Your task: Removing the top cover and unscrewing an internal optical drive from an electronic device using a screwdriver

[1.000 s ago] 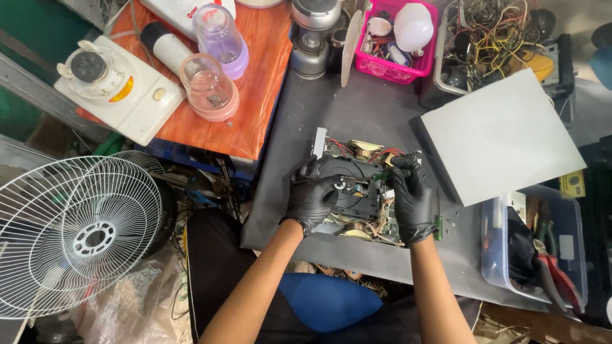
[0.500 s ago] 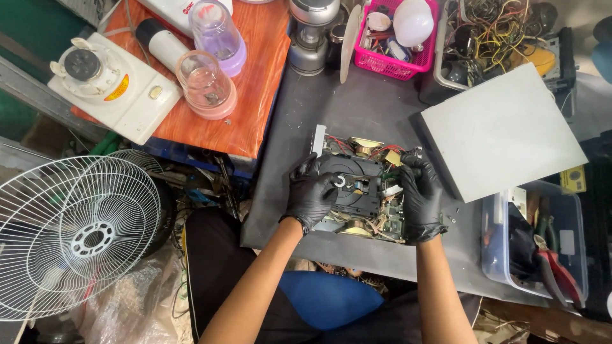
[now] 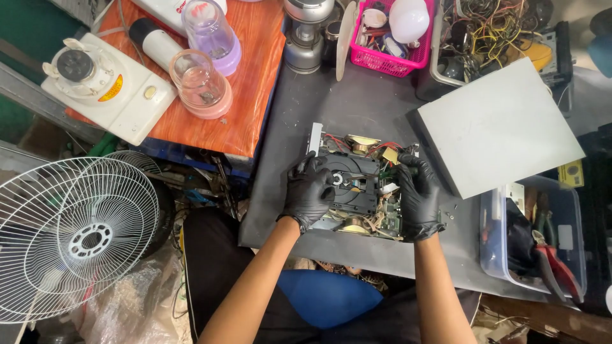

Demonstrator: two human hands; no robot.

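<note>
The opened disc-drive chassis (image 3: 360,185) lies on the grey counter (image 3: 357,108), beside the flat grey cover panel (image 3: 500,124). Your left hand (image 3: 309,191) curls over its black tray, fingers pressed down; your right hand (image 3: 417,197) clamps its right edge. Grip the frame, not the wires. Gloves hide the fingertips and whatever is beneath them.

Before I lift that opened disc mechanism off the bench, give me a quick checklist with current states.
1. Left hand gripping the disc mechanism at its left side: ok.
2. Right hand gripping its right side: ok.
3. Both hands gloved: ok.
4. Loose wires on the unit free of snags: cannot tell.
5. Grey cover panel apart from the unit: not ok, its edge lies right beside the right hand.
6. Small screws on the grey bench accounted for: cannot tell.
</note>
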